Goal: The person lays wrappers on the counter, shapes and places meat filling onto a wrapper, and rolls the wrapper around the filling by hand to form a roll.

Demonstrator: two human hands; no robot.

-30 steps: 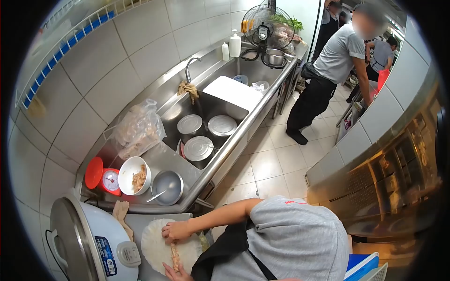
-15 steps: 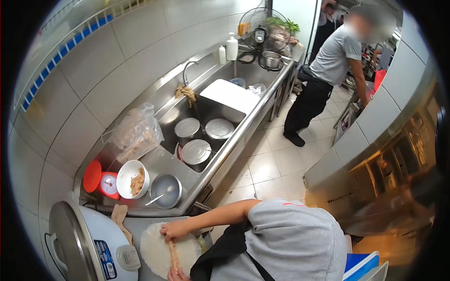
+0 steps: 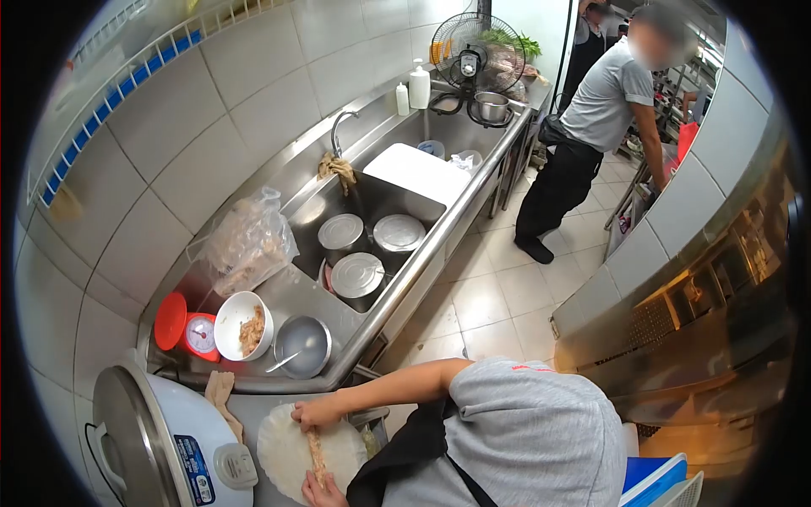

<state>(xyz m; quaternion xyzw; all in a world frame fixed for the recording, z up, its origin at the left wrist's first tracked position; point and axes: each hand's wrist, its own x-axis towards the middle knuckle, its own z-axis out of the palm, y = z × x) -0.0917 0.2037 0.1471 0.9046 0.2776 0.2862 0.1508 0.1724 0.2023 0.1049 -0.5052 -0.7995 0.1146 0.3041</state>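
Running lengthwise, right hand to left hand: filling strip.

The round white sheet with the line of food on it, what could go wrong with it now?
Two things might. The sheet looks thin, so it could tear if the fingers press too hard. The line of food looks loose; with the right hand at one end and the left hand at the other, a clumsy push might break it up or spread it out.
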